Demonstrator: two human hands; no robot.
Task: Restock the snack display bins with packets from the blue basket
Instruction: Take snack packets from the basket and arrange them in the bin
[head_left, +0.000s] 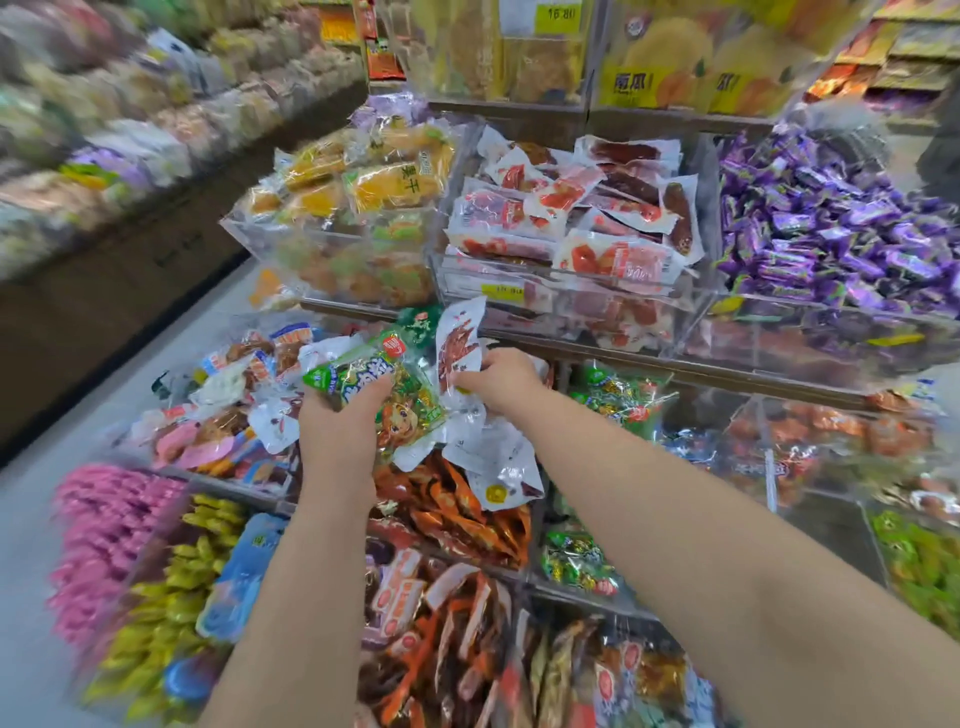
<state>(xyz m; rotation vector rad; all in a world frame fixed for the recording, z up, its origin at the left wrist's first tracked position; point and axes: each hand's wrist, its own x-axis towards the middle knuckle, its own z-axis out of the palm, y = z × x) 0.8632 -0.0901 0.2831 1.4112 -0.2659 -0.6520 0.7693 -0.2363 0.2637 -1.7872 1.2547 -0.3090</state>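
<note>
A bundle of green packets (363, 384) is gripped by the left hand (340, 421), whose fingers (363, 397) are curled over the top of it, above the middle tier of clear display bins (571, 306). A white packet with a red print (457, 343) is pinched upright by the right hand (501, 376), fingers closed on its lower edge; more clear-and-white packets (493, 457) hang loosely below that hand (whether they are held or lying on the stock cannot be told). Both hands are close together, nearly touching. Orange packets (467, 509) fill the bin directly beneath them, and purple sweets (810, 223) are heaped in the upper right bin. The blue basket is not in view.
</note>
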